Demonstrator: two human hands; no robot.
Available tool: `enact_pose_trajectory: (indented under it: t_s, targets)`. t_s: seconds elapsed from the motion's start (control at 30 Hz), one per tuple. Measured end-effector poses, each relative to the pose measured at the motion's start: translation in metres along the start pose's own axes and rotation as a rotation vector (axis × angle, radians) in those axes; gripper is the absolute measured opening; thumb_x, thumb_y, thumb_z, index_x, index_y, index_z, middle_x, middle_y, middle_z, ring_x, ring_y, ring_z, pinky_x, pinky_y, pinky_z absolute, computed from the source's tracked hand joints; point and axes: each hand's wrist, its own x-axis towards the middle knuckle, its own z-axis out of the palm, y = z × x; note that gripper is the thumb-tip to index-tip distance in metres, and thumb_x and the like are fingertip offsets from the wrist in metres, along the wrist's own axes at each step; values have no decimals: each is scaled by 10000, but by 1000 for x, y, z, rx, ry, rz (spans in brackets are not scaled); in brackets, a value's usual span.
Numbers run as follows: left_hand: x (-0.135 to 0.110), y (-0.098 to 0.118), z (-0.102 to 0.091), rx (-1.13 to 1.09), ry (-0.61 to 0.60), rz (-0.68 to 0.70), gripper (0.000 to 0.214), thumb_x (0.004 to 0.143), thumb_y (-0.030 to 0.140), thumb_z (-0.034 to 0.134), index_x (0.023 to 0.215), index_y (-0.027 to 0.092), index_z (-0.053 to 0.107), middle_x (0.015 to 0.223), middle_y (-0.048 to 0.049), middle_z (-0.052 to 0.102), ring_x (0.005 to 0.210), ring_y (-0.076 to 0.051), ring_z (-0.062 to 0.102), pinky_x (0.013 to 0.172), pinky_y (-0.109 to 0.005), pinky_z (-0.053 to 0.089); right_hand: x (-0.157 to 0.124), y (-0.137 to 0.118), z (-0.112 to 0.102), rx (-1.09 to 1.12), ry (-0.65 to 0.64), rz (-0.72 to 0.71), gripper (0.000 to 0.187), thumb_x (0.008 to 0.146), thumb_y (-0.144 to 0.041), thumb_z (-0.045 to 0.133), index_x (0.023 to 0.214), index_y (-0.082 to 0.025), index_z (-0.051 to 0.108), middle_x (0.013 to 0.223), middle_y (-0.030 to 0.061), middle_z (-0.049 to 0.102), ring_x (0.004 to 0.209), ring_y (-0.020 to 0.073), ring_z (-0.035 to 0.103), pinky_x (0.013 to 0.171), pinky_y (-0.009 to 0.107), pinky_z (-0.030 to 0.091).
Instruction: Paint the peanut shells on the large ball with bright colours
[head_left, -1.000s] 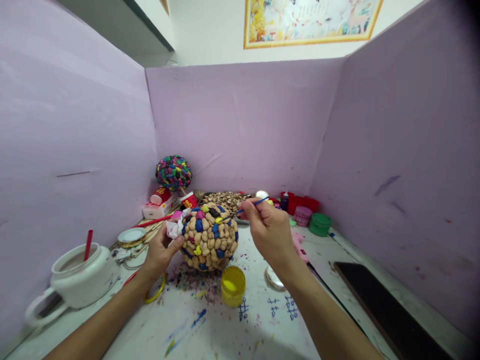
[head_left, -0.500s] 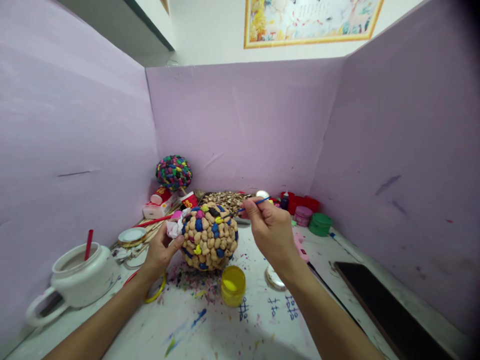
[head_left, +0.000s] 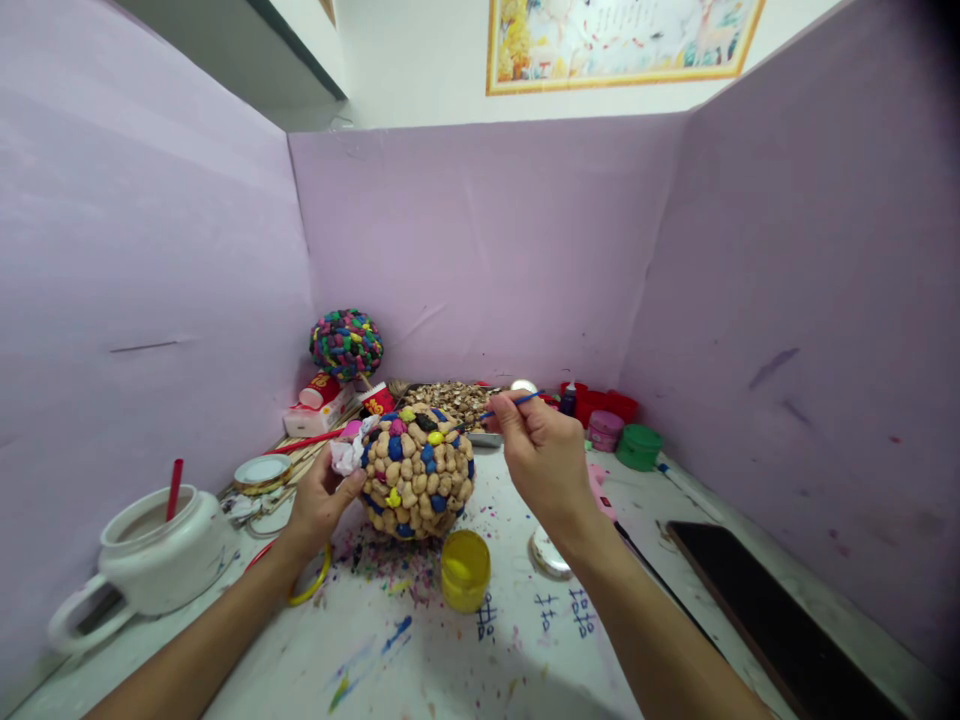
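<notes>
A ball covered in peanuts (head_left: 416,475) sits in front of me, mostly bare shells, some painted blue, yellow, black or pink. My left hand (head_left: 322,500) grips its left side, with a crumpled white tissue (head_left: 346,458) between the fingers and the ball. Pinched in my right hand (head_left: 544,450) is a thin blue-handled paintbrush (head_left: 501,409). Its dark tip points left, close to a yellow peanut at the ball's upper right; whether it touches the shells I cannot tell. An open jar of yellow paint (head_left: 466,572) stands just in front of the ball.
On the left are a white mug (head_left: 157,550) with a red stick and a yellow ring (head_left: 313,585). Behind, a multicoloured ball (head_left: 346,343) stands near a heap of shells (head_left: 454,400). A green jar (head_left: 639,447) and a dark flat slab (head_left: 780,620) lie right. Purple panels (head_left: 480,250) enclose the table.
The brush tip has drawn back slightly to the right from the yellow peanut, which now shows more fully. My left hand and the ball hold nearly the same place.
</notes>
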Motion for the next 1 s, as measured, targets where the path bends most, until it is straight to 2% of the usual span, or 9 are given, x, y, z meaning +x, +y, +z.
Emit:
enact_pose_trajectory:
  t_s: [0.4, 0.63, 1.0]
  targets:
    - [0, -3, -1, -8, -11, -24, 458, 697, 435, 669, 1044, 175, 523, 952, -60, 654, 892, -245, 616, 782, -360, 516, -2, -7, -2, 48, -18, 13, 247, 886, -310, 499, 770, -164, 661, 606, 23, 676, 584, 161, 654, 543, 240, 436]
    - [0, -3, 0, -1, -7, -13, 468, 701, 436, 663, 1058, 168, 522, 961, -65, 654, 903, -246, 613, 789, -357, 514, -3, -7, -1, 41, -17, -29, 233, 887, -286, 500, 773, -161, 660, 617, 25, 684, 568, 147, 642, 530, 228, 424]
    - [0, -3, -1, 0, -9, -21, 408, 703, 444, 670, 978, 173, 535, 883, -41, 629, 878, -239, 607, 758, -343, 513, -4, -8, 0, 6, -27, -11, 237, 886, -299, 502, 770, -173, 666, 611, 20, 689, 575, 155, 653, 538, 239, 435]
